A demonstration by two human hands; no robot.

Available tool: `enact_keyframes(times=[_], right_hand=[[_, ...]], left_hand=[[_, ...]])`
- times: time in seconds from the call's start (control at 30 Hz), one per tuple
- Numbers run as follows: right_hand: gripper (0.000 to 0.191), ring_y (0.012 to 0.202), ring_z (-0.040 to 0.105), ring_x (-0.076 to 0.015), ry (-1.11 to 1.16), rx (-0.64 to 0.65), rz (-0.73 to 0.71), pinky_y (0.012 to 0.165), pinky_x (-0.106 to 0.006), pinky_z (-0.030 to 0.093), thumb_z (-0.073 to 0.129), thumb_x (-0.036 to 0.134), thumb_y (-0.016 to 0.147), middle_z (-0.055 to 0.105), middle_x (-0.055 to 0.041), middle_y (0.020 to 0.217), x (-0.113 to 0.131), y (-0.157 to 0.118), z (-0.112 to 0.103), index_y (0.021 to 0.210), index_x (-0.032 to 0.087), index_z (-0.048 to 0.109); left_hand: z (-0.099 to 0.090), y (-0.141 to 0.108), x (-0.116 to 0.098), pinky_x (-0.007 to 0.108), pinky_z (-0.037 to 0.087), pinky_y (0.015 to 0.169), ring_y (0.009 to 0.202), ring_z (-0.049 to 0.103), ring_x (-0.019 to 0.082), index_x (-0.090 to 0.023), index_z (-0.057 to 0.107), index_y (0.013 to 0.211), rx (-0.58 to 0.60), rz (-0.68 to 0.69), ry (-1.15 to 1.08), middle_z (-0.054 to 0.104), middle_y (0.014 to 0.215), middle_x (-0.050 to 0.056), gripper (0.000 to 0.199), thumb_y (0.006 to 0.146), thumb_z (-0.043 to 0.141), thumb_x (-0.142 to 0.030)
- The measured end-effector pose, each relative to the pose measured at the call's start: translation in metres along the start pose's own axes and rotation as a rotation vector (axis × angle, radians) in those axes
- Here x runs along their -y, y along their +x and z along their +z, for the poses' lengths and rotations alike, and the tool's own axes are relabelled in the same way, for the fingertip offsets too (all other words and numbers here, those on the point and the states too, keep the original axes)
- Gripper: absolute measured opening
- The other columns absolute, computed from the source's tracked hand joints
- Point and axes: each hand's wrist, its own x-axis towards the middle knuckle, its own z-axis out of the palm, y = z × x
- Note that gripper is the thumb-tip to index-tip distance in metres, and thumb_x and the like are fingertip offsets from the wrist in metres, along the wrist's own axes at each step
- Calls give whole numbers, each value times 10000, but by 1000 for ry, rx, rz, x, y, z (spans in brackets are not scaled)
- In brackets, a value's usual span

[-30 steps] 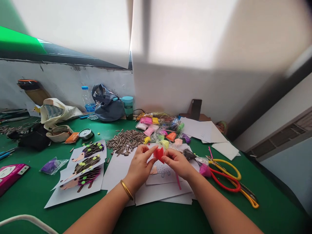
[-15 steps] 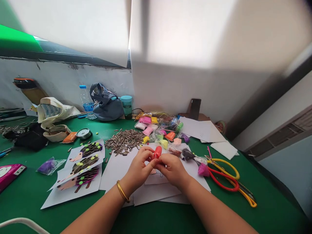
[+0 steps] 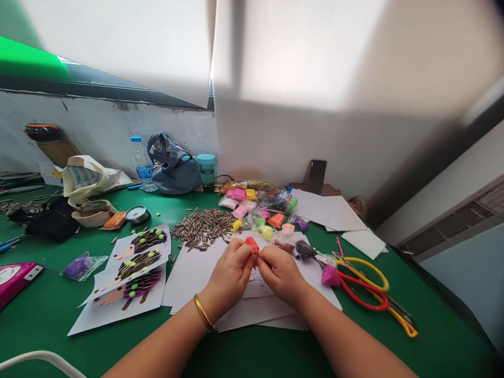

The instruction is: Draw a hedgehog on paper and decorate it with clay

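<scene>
Both hands meet over the white paper (image 3: 192, 278), pinching a small red packet of modelling clay (image 3: 252, 243) between them. My left hand (image 3: 230, 270), with a gold bangle at the wrist, has its fingers closed on the packet's near edge. Pressed against the same edge are the thumb and bent fingers of my right hand (image 3: 281, 270). The packet's lower part is hidden by the fingers. Beneath the hands, a pencil or pen drawing (image 3: 258, 277) shows in part on the paper. Just beyond lies a heap of striped sunflower seeds (image 3: 202, 227).
Colourful clay packets (image 3: 244, 210) lie behind the hands. To the right are red-and-yellow-handled scissors (image 3: 364, 294) and a pink clay lump (image 3: 329, 275). Hedgehog pictures (image 3: 137, 278) with seeds and green dots lie left, near a purple clay packet (image 3: 77, 266) and a round tin (image 3: 137, 214).
My left hand's fingers have closed in tighter and turned over the red packet, covering more of it. The fingertips of both hands now meet at its near edge.
</scene>
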Motion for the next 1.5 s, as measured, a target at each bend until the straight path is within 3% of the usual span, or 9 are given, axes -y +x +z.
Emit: enact_keyframes(times=[0.2, 0.5, 0.67, 0.9, 1.07, 1.17, 1.33, 1.5], right_hand=[[289, 577, 419, -138, -180, -94, -37, 576, -289, 286, 475, 172, 857, 479, 9, 583, 7, 1, 1, 576, 210, 419], [246, 621, 447, -143, -81, -55, -62, 602, -275, 320, 434, 207, 906, 508, -3, 654, 7, -1, 5, 662, 208, 463], [243, 594, 429, -133, 75, -89, 58, 569, -263, 314, 455, 208, 869, 462, 20, 610, 7, -1, 7, 626, 210, 443], [199, 572, 425, -123, 369, -114, 222, 535, -245, 335, 467, 233, 809, 452, 31, 585, 4, 3, 14, 612, 208, 449], [208, 586, 420, -124, 183, -137, 147, 552, -254, 305, 481, 204, 824, 453, 31, 595, 6, 3, 7, 618, 202, 455], [216, 609, 432, -124, 116, -113, 70, 578, -258, 310, 480, 206, 873, 478, 27, 631, 7, 3, 1, 657, 199, 469], [194, 679, 468, -140, 122, -62, -3, 623, -266, 335, 471, 257, 932, 530, 5, 723, 5, 3, -1, 752, 200, 517], [185, 651, 449, -139, 127, -55, 27, 600, -268, 319, 465, 211, 892, 498, 11, 683, 5, 3, 2, 709, 201, 493]], left_hand=[[6, -4, -10, 297, 406, 637, 721, 544, 183, -224, 494, 825, 29, -70, 168, 565, 787, 21, 246, 998, 331, -286], [9, -9, -10, 288, 349, 573, 633, 563, 183, -239, 438, 814, 35, -163, 195, 579, 712, 0, 220, 993, 329, -308], [10, -7, -8, 284, 347, 570, 626, 540, 180, -233, 443, 791, 14, -83, 200, 565, 712, 8, 241, 989, 318, -290], [12, -5, -10, 275, 355, 564, 602, 510, 165, -229, 432, 767, -14, -114, 100, 548, 682, 2, 247, 984, 338, -301], [13, -6, -9, 288, 334, 581, 621, 497, 171, -219, 466, 777, -58, -55, 123, 547, 697, 10, 245, 979, 349, -294], [12, -5, -7, 285, 347, 607, 662, 498, 168, -213, 493, 805, -62, -98, 21, 552, 731, 9, 268, 993, 341, -329], [3, 2, 2, 278, 367, 627, 687, 482, 162, -202, 502, 800, 42, -150, -177, 536, 749, -4, 280, 948, 469, -437], [1, 3, 7, 289, 366, 652, 712, 472, 167, -201, 492, 795, 92, -84, -184, 523, 776, 7, 274, 985, 378, -363]])
